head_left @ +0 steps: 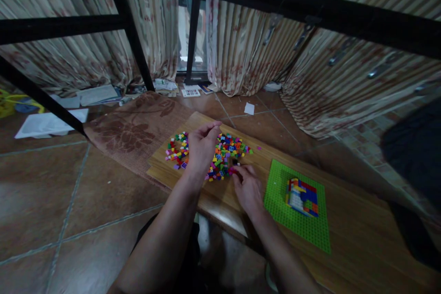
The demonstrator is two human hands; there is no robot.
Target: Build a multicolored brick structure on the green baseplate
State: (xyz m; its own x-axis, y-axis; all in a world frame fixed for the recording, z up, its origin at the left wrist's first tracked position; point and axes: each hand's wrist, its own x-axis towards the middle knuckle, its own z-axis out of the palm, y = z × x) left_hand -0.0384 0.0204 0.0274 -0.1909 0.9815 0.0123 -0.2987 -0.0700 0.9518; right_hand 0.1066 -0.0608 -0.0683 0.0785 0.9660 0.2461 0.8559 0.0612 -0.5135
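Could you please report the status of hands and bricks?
Left hand over brick pile, hiding part. Right hand at a pink brick. Build on green baseplate.

Bare forearms (pixel 172 220), bare fingers (pixel 212 132), dark legwear (pixel 190 251)

From where I stand, a long wooden table (pixel 361 225) slants across from ten o'clock to four, its bare grain faintly shiny along the near edge. A loose, many-coloured heap of toy bricks (pixel 229 149) is spread over its ten o'clock half. One pink brick (pixel 259 148) sits apart, at three o'clock from the heap. A green studded plate (pixel 277 197) lies flat at the heap's four o'clock.
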